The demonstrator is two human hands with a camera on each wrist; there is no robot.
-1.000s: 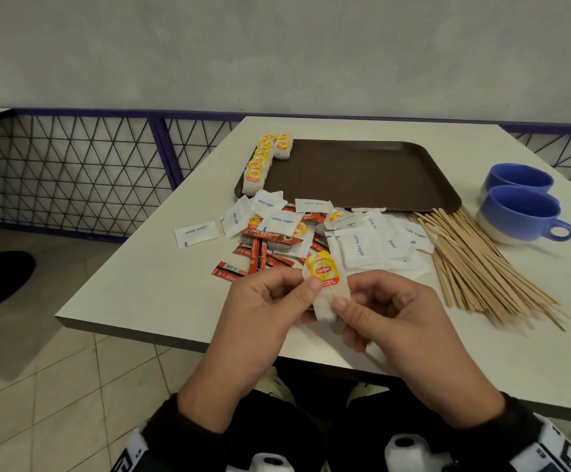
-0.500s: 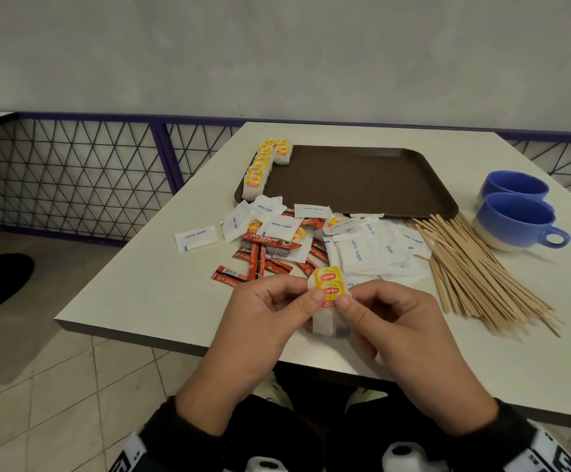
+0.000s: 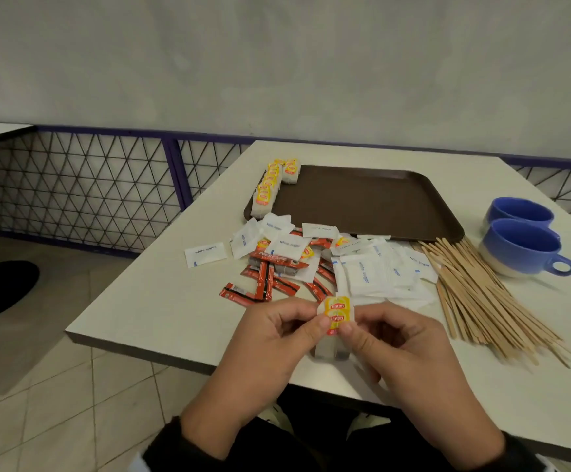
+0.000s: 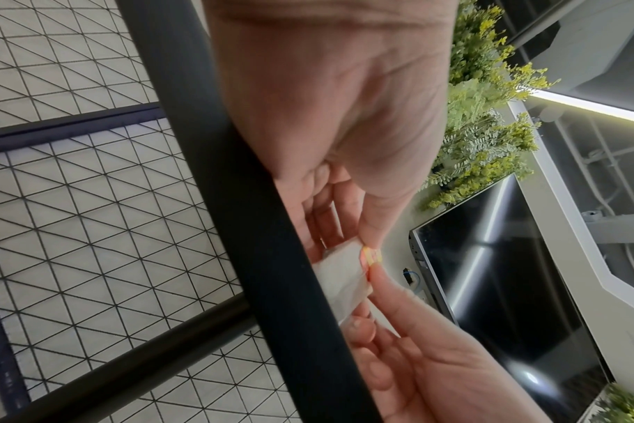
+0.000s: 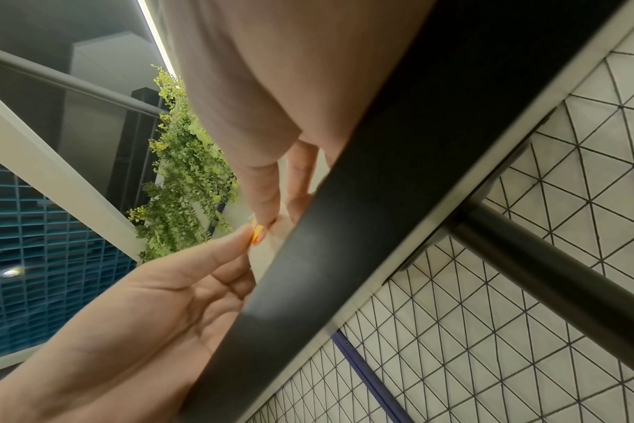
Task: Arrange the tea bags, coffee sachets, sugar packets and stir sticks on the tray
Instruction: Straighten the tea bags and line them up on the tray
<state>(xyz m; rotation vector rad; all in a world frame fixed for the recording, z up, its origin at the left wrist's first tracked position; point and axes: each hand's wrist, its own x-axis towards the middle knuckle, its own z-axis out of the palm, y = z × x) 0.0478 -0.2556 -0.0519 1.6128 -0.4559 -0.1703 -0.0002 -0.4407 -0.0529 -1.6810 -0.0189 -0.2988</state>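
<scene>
Tea bags (image 3: 335, 321), stacked with yellow tags up, sit pinched between left hand (image 3: 277, 338) and right hand (image 3: 393, 338) above the table's (image 3: 148, 301) near edge, well short of the brown tray (image 3: 362, 199).

Soft, even indoor light — wrist views blurred, edges bent by wide-angle distortion.

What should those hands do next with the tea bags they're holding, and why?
Probably carry the tea bags, pinched by both the left hand and right hand, to the tray and add them to the row at its left edge; everything else is unsorted.
</scene>
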